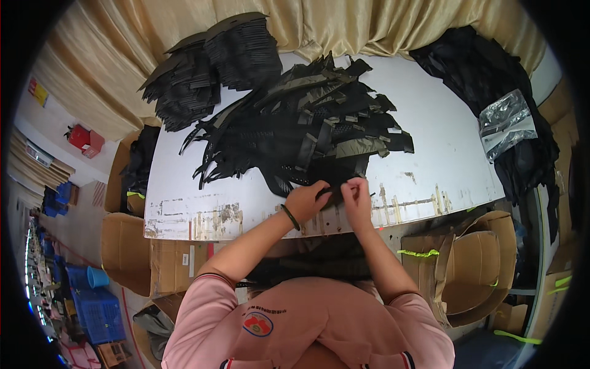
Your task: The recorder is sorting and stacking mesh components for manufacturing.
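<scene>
Both hands low at the near edge of the white table [439,147], working one dark cloth piece [334,196] between them, just below the main heap. Left hand [305,202], bracelet [291,218] at wrist: grip closed on the piece, thumb and fingers around its left side. Right hand [357,198]: thumb and fingertips pinched together on its right side; exact contact too small to make out.

Heap of black mesh-and-strap pieces [258,132] spread mid-table, loose ends fanning left and right. Behind it, far left, two neat stacks of dark flat pieces [243,52]. Far right: black fabric [470,67] draped over the table edge, clear plastic bag [507,120] lying on it. Open cardboard box [424,270] right of the person; gold curtain [369,27] beyond the table.
</scene>
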`<state>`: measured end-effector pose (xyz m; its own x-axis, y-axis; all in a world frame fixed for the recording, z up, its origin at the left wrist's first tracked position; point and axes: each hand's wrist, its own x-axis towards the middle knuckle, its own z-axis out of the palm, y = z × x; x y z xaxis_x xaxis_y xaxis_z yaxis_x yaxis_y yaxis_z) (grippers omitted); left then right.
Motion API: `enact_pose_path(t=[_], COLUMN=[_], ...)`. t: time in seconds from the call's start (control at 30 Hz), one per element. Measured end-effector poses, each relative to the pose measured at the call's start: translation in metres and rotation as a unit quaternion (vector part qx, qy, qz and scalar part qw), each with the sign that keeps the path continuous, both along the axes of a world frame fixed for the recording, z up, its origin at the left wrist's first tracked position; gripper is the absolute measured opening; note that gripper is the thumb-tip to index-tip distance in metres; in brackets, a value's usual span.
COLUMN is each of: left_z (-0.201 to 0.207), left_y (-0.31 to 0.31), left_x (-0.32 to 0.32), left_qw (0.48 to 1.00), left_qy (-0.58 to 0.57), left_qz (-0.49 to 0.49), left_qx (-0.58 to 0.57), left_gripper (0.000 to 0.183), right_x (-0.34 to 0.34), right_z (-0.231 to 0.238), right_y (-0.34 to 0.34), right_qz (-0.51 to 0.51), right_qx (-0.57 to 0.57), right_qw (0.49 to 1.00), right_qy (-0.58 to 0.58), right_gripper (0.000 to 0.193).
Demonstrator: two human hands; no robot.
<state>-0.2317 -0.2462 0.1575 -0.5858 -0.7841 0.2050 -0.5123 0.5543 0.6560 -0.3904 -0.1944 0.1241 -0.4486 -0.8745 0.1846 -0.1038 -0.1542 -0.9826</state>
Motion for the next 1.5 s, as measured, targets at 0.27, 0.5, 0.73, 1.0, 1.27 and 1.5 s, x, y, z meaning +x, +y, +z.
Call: enact_pose_path(t=[0.27,0.5,0.73,1.0,1.27,1.5], left_z=[-0.015,-0.007,-0.002,0.005,0.006,0.023], left_y=[0.011,0.018,0.037,0.046,0.035,0.026], left_x=[0.005,0.01,0.007,0.014,0.02,0.021], left_qw=[0.969,0.977,0.989,0.996,0.93,0.961], left_qy=[0.093,0.059,0.135,0.05,0.197,0.193], left_qz=[-0.006,0.001,-0.059,-0.073,-0.05,-0.095], left_qx=[0.228,0.206,-0.019,-0.024,0.307,0.172], left_gripper=[0.018,0.02,0.016,0.016,0.008,0.012], right_x=[0.001,-0.011,-0.016,-0.005,-0.017,-0.008], right_z=[0.008,0.025,0.034,0.004,0.01,0.025], right_y=[0.021,0.019,0.012,0.034,0.047,0.06], right_qz=[0.048,0.14,0.07,0.134,0.276,0.382], right_qx=[-0.056,-0.053,-0.063,0.223,0.157,0.154], right_qw=[0.924,0.891,0.902,0.939,0.899,0.818], right_qy=[0.375,0.428,0.422,-0.226,-0.301,-0.401], right_gripper=[0.025,0.009,0.007,0.018,0.022,0.02])
